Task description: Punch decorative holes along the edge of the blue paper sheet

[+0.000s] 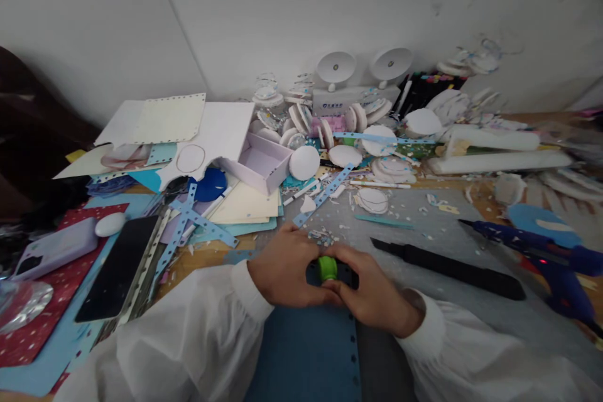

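A craft hole punch [327, 268] with a round green knob and a dark body sits low in the middle. My left hand [287, 269] is closed around its left side, and my right hand [372, 292] grips it from the right, the thumbs meeting in front. Under the punch lies a dark blue sheet of paper [306, 355] with a row of small punched shapes along its right edge. The paper's far edge is hidden by my hands. Small paper bits [323, 237] are scattered just beyond my fingers.
A black craft knife [447, 267] and a blue glue gun [541, 254] with a red light lie right. Punched blue strips [188, 217], a dark phone [117, 267] and paper sheets are left. A lilac box [264, 163] and several white discs [304, 163] crowd the back.
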A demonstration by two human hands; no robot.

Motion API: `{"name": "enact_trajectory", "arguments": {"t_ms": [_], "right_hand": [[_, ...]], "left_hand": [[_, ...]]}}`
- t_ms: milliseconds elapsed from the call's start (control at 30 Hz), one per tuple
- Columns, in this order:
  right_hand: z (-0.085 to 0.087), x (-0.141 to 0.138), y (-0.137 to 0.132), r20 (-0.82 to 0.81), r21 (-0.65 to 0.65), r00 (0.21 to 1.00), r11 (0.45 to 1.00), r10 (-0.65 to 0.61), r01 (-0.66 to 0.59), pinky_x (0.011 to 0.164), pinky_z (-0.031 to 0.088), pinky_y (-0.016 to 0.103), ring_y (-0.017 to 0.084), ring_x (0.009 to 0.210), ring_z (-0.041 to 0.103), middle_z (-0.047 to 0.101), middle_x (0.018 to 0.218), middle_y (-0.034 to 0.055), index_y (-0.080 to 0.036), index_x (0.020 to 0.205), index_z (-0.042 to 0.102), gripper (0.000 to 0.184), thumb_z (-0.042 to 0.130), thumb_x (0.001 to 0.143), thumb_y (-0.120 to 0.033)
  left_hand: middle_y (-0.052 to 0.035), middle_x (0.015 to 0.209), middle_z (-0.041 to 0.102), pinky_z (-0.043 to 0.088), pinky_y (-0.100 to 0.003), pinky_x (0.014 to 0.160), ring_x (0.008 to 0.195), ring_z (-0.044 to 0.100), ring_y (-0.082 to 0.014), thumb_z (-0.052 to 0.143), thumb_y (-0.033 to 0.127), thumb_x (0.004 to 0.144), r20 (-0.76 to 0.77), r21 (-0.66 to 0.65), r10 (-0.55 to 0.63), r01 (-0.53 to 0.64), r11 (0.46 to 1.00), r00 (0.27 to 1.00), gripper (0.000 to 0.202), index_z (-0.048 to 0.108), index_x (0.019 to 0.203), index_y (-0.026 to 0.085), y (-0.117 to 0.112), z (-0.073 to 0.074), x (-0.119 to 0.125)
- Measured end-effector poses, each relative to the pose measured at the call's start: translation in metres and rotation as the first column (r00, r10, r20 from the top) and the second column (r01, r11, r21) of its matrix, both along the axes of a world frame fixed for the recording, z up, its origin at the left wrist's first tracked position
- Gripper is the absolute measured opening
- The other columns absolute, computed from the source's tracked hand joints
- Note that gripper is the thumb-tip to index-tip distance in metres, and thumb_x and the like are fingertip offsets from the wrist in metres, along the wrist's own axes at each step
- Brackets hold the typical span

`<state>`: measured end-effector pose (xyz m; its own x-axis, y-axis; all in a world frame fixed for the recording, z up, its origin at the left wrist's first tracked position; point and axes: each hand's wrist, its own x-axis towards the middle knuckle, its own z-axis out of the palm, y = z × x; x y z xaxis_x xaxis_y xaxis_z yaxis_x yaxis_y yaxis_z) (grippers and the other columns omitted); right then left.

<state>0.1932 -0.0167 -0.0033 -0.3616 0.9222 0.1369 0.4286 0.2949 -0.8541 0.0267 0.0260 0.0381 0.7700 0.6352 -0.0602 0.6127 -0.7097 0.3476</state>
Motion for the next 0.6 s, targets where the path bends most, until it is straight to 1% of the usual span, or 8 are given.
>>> {"name": "enact_trajectory", "arguments": {"t_ms": [133,233,333,433,600], "right_hand": [[-0.003,-0.001,0.000,0.007,0.024,1.000,1.000,-0.018,0.018,0.069,0.048,0.034,0.021,0.078,0.060,0.065,0.082,0.0058,-0.018,0.088,0.058,0.020,0.056,0.069,-0.010],[-0.005,-0.002,0.001,0.017,0.045,1.000,0.999,-0.023,0.022,0.069,0.049,0.035,0.022,0.078,0.061,0.065,0.082,0.0061,-0.018,0.088,0.059,0.021,0.057,0.068,-0.010],[-0.007,-0.002,0.002,0.025,0.047,0.999,0.999,-0.026,0.025,0.070,0.049,0.035,0.022,0.079,0.061,0.065,0.083,0.0066,-0.018,0.089,0.059,0.022,0.057,0.069,-0.010],[-0.008,-0.001,0.003,0.015,0.044,1.000,0.999,-0.020,0.019,0.070,0.048,0.034,0.022,0.079,0.061,0.065,0.084,0.0064,-0.018,0.090,0.059,0.021,0.056,0.070,-0.011],[-0.013,0.000,0.007,-0.018,0.055,1.000,0.998,-0.007,0.008,0.074,0.048,0.032,0.020,0.083,0.060,0.065,0.087,0.0043,-0.019,0.092,0.060,0.020,0.060,0.072,-0.013]], "left_hand": [[-0.0037,0.066,0.065,0.038,-0.032,0.075,0.070,0.062,-0.0206,0.067,0.059,0.066,0.062,0.022,-0.060,0.059,0.998,0.996,0.044,0.063,0.070,0.016,0.003,-0.006,-0.003],[-0.0024,0.063,0.063,0.038,-0.031,0.075,0.068,0.062,-0.0190,0.068,0.058,0.066,0.101,0.027,-0.079,0.077,0.997,0.992,0.042,0.062,0.066,0.016,0.005,-0.011,-0.004],[-0.0025,0.063,0.064,0.037,-0.032,0.076,0.069,0.062,-0.0188,0.069,0.057,0.066,0.100,0.031,-0.067,0.064,0.997,0.993,0.041,0.061,0.066,0.016,0.004,-0.013,-0.005],[-0.0035,0.067,0.065,0.037,-0.033,0.077,0.072,0.062,-0.0201,0.068,0.059,0.067,0.085,0.033,-0.053,0.051,0.998,0.995,0.044,0.062,0.071,0.016,0.003,-0.013,-0.005],[-0.0051,0.075,0.067,0.038,-0.037,0.081,0.079,0.063,-0.0238,0.059,0.066,0.071,-0.017,0.037,0.040,-0.039,0.999,0.999,0.050,0.061,0.079,0.016,-0.003,-0.007,-0.007]]}}
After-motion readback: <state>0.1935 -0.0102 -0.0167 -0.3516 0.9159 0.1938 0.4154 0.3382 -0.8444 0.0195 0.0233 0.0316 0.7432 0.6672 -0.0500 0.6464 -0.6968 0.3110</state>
